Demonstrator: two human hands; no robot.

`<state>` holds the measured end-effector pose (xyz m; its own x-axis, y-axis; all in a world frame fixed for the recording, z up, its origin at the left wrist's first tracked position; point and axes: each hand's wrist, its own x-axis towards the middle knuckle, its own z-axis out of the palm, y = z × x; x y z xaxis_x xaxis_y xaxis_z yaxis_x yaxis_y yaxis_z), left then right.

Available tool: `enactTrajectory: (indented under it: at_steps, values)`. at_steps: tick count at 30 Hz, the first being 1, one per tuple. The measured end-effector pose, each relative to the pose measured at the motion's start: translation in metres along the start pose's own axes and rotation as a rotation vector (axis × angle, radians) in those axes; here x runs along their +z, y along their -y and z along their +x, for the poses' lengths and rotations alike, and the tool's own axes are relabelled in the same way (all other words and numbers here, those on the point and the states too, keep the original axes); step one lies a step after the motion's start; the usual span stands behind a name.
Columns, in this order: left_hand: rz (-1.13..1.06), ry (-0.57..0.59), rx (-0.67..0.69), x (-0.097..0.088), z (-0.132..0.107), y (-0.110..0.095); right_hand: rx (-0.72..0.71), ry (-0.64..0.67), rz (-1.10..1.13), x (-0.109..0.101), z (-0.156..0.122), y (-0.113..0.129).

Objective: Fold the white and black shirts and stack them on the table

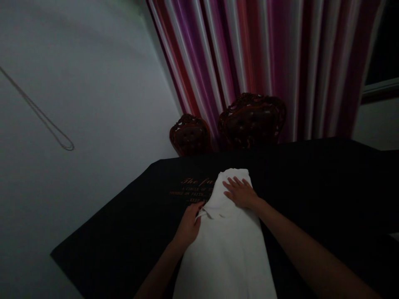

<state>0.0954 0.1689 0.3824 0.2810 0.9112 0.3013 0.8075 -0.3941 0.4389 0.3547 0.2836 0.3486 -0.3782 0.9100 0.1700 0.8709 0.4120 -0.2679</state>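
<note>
Dim room seen from the head camera. A table draped in a black cloth point(311, 199) fills the lower frame; orange lettering point(195, 189) is printed on the cloth near its far edge, partly covered and only partly legible. Behind the table stand two dark carved wooden chair backs point(249, 120), set side by side. A curtain point(264, 62) striped in purple, red and white hangs behind them, and a pale wall point(87, 83) at left carries a thin looped cord point(40, 114).

A white folded garment point(227, 245) lies lengthwise on the black cloth at centre, running from the lower edge of the frame to just over the lettering; its far end is rounded over, and a small tab or collar edge shows at its left side. The right hand point(241, 193) rests flat on the far part of the garment, fingers spread. The left hand point(188, 226) is at the garment's left edge, fingers curled and pinching the fabric near the tab.
</note>
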Motion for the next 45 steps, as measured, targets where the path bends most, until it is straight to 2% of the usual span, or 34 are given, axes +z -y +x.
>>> enactTrajectory:
  at_steps: [2,4,8,11,13,16,19,23,27,28,30,32,33,35,37,40,42,45]
  values:
    - [-0.011,-0.052,-0.103,0.002,0.002,0.008,-0.001,-0.005,0.013,0.001,0.002,-0.001]
    - [0.039,-0.065,-0.147,0.001,0.005,0.011,0.023,-0.040,0.059,-0.003,0.004,-0.001]
    - [0.101,-0.064,-0.172,0.001,0.007,0.010,0.079,-0.126,0.170,-0.028,0.007,0.009]
    - [0.090,-0.070,-0.180,0.002,0.006,0.012,-0.111,-0.043,0.269,-0.052,0.004,0.030]
    - [0.079,-0.073,-0.171,0.003,0.005,0.014,-0.269,0.051,0.303,-0.060,-0.001,0.050]
    - [0.064,-0.085,-0.163,0.004,0.003,0.018,-0.391,0.123,0.250,-0.058,-0.010,0.075]
    - [0.051,-0.088,-0.167,0.003,0.003,0.021,-0.450,0.111,0.208,-0.056,-0.016,0.086]
    - [0.042,-0.079,-0.161,0.002,0.004,0.022,-0.510,0.078,0.249,-0.064,-0.015,0.082]
    - [0.055,-0.086,-0.152,-0.001,0.001,0.014,-0.477,0.216,0.347,-0.069,-0.008,0.070]
    - [0.066,-0.099,-0.130,-0.003,0.000,0.009,-0.449,0.210,0.400,-0.068,-0.004,0.065]
    - [0.106,-0.111,-0.024,-0.007,-0.003,-0.002,-0.359,0.074,0.456,-0.064,0.002,0.053]
    - [0.169,-0.058,0.136,-0.010,-0.005,-0.015,-0.251,-0.079,0.369,-0.056,0.006,0.040]
    - [0.204,0.000,0.206,-0.010,-0.007,-0.020,-0.208,-0.103,0.289,-0.050,0.006,0.034]
    - [0.261,0.138,0.278,-0.010,-0.009,-0.027,-0.150,-0.059,0.126,-0.037,0.003,0.025]
    - [0.294,0.239,0.281,-0.007,-0.012,-0.027,-0.125,0.021,0.015,-0.022,-0.001,0.018]
    - [0.317,0.295,0.258,-0.002,-0.014,-0.020,-0.119,0.016,-0.062,-0.006,-0.006,0.013]
    - [0.336,0.301,0.264,0.001,-0.013,-0.016,-0.123,-0.012,-0.085,-0.002,-0.007,0.012]
    - [0.394,0.291,0.281,0.002,-0.009,-0.019,-0.127,-0.009,-0.141,-0.009,-0.008,0.017]
